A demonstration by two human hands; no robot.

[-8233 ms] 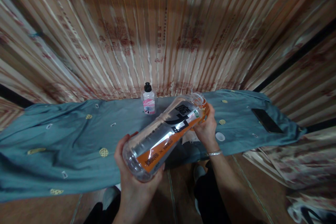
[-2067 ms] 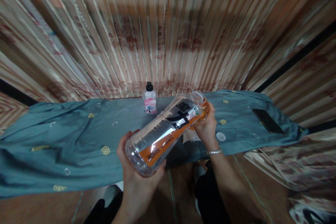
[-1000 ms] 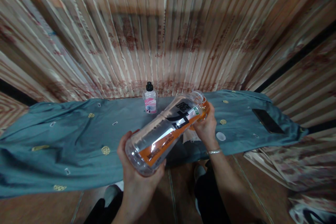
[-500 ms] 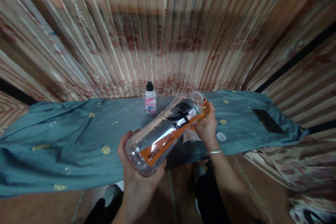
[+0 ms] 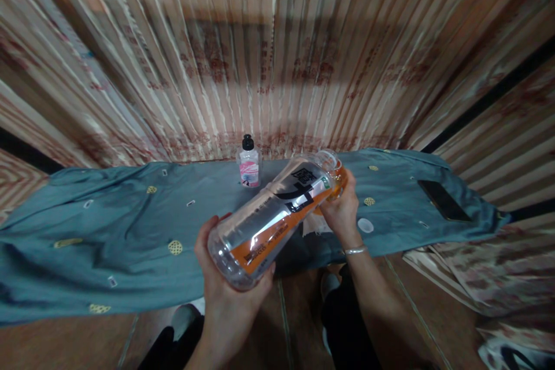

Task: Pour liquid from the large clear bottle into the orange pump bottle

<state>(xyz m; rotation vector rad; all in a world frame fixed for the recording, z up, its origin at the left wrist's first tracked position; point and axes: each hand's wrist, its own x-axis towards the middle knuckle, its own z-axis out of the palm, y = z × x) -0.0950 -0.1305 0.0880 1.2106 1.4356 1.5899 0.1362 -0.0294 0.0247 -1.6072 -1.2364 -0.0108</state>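
Observation:
A large clear plastic bottle [image 5: 271, 219] with an orange and black label lies at a slant above the cloth, its open mouth at the upper right. My left hand [image 5: 232, 283] is wrapped round its base. By the mouth, my right hand [image 5: 341, 208] grips an orange translucent object [image 5: 340, 184], largely hidden behind the bottle and fingers. Behind the clear bottle stands a small bottle [image 5: 249, 167] with a black cap and pink label. A round whitish disc [image 5: 365, 225] lies right of my right wrist.
Blue-green patterned cloth [image 5: 139, 231] covers the long table. A dark phone [image 5: 443, 200] lies toward its right end, and a pale torn piece [image 5: 315, 224] is partly hidden near my right hand. Pleated curtains [image 5: 269, 58] hang behind and at the sides.

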